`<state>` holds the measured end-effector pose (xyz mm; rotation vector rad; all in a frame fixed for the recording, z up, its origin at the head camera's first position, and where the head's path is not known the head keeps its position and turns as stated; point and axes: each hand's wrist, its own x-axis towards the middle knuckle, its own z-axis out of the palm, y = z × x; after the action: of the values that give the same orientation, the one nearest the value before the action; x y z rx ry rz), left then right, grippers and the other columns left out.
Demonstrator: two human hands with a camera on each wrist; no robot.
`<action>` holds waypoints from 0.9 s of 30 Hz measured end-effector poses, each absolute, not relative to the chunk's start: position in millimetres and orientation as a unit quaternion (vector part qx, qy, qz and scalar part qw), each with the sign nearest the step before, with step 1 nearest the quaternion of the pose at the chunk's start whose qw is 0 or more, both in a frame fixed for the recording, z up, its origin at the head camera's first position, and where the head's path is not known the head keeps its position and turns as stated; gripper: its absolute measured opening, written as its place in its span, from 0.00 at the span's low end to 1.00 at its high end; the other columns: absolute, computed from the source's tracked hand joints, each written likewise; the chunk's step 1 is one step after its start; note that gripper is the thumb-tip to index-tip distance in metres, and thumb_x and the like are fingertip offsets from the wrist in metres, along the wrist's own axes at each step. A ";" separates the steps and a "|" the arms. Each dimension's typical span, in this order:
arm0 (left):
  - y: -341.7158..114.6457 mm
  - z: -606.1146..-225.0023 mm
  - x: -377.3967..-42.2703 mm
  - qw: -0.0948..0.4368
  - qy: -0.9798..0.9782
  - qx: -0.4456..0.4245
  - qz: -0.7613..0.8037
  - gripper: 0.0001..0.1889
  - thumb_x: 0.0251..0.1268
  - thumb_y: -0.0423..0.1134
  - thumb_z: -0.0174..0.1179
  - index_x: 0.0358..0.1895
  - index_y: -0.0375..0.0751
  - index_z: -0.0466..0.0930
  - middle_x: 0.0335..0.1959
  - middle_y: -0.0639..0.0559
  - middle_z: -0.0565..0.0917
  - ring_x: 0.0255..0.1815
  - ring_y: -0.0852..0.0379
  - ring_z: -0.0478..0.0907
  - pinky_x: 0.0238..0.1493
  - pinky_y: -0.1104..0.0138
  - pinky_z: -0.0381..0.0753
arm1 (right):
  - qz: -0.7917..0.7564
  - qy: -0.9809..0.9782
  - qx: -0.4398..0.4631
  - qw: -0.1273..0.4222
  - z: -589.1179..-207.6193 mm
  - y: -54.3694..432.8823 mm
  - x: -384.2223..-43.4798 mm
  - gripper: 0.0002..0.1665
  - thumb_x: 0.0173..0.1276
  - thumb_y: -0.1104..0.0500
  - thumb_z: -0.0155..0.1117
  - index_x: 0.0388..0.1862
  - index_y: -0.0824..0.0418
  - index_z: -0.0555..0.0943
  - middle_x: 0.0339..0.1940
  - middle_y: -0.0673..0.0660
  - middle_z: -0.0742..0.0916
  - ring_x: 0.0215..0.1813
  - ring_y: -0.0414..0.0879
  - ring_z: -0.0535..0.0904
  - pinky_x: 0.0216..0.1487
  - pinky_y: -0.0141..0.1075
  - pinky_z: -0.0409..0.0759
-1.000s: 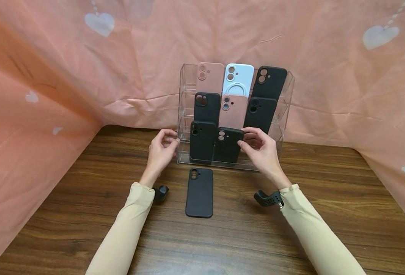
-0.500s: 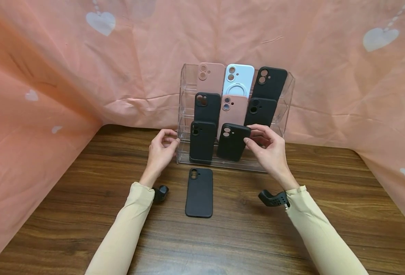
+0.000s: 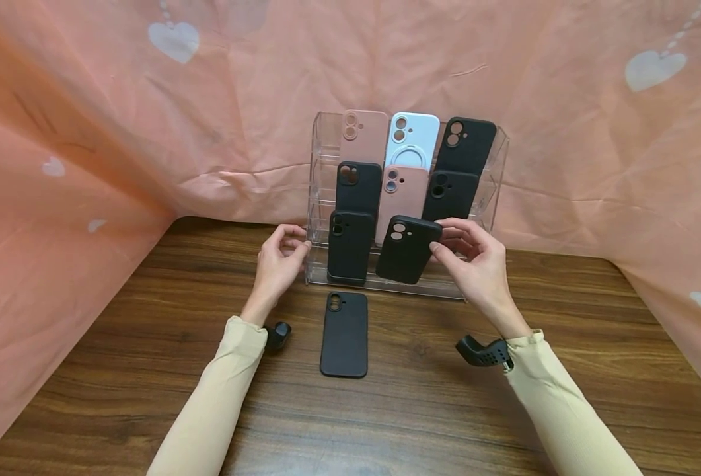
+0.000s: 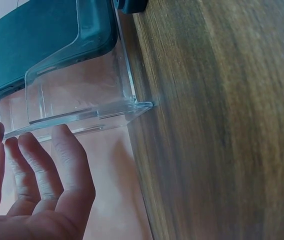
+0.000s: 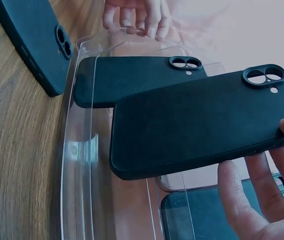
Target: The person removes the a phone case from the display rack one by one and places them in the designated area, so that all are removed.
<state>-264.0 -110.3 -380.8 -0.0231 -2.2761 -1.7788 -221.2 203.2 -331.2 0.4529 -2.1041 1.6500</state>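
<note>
My right hand (image 3: 475,261) pinches a black phone case (image 3: 408,251) at its upper right side, thumb in front. The case is tilted, in front of a clear acrylic display stand (image 3: 319,192); in the right wrist view its lower end is out over the front lip of the stand. My left hand (image 3: 279,258) grips the stand's left side edge with thumb and fingertips, also seen in the left wrist view. Another black phone case (image 3: 350,248) stands in the bottom tier at left. A separate black phone case (image 3: 344,336) lies flat on the table before the stand.
Higher tiers hold a pink case (image 3: 365,132), a white case (image 3: 412,135) with a ring, another pink case (image 3: 404,198) and several black cases (image 3: 468,142). The stand is on a wooden table (image 3: 421,410). Pink curtain (image 3: 255,99) hangs behind and at the sides.
My right hand has drawn the black case up out of the bottom tier, then to the right and forward, tilting it. The left hand has stayed on the stand's edge.
</note>
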 end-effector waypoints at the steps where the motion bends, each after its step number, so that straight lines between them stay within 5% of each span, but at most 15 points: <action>1: -110.3 -380.9 -264.1 0.126 -0.782 -0.008 -0.610 0.12 0.70 0.36 0.63 0.53 0.40 0.79 0.38 0.42 0.85 0.40 0.37 0.87 0.37 0.53 0.90 | 0.595 -0.759 0.162 0.210 -331.0 203.6 -220.3 0.19 0.65 0.72 0.69 0.55 0.68 0.82 0.38 0.47 0.87 0.37 0.41 0.88 0.40 0.30 0.89; 4: -110.2 -380.9 -263.7 0.126 -0.784 -0.007 -0.608 0.11 0.70 0.37 0.63 0.53 0.41 0.80 0.38 0.43 0.85 0.40 0.37 0.87 0.34 0.57 0.90 | 0.588 -0.766 0.163 0.202 -330.9 205.1 -218.0 0.20 0.65 0.72 0.69 0.56 0.67 0.82 0.37 0.47 0.87 0.36 0.39 0.87 0.40 0.29 0.89; 10: -110.8 -380.9 -263.5 0.126 -0.780 -0.009 -0.613 0.11 0.70 0.36 0.63 0.53 0.41 0.79 0.38 0.42 0.85 0.40 0.37 0.87 0.39 0.47 0.90 | 0.596 -0.764 0.181 0.167 -330.4 209.2 -214.3 0.22 0.65 0.73 0.69 0.58 0.66 0.81 0.38 0.48 0.86 0.36 0.39 0.88 0.38 0.31 0.90; 21: -110.6 -380.4 -263.1 0.124 -0.787 -0.008 -0.604 0.10 0.70 0.38 0.63 0.52 0.45 0.80 0.37 0.46 0.84 0.35 0.45 0.86 0.29 0.69 0.85 | 0.642 -0.733 0.205 0.090 -340.6 222.0 -209.4 0.23 0.65 0.77 0.65 0.58 0.63 0.81 0.37 0.49 0.85 0.36 0.38 0.90 0.35 0.39 0.90; 27: -111.1 -379.8 -262.2 0.124 -0.785 -0.007 -0.607 0.11 0.70 0.37 0.63 0.52 0.43 0.80 0.37 0.46 0.85 0.37 0.42 0.86 0.30 0.66 0.86 | 0.655 -0.722 0.220 0.034 -349.7 224.6 -206.5 0.24 0.67 0.77 0.63 0.60 0.63 0.79 0.37 0.50 0.84 0.34 0.41 0.90 0.34 0.47 0.90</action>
<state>-262.2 -111.1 -379.8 -0.0191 -2.2881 -1.7705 -206.5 224.6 -349.7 0.6771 -2.2190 2.0148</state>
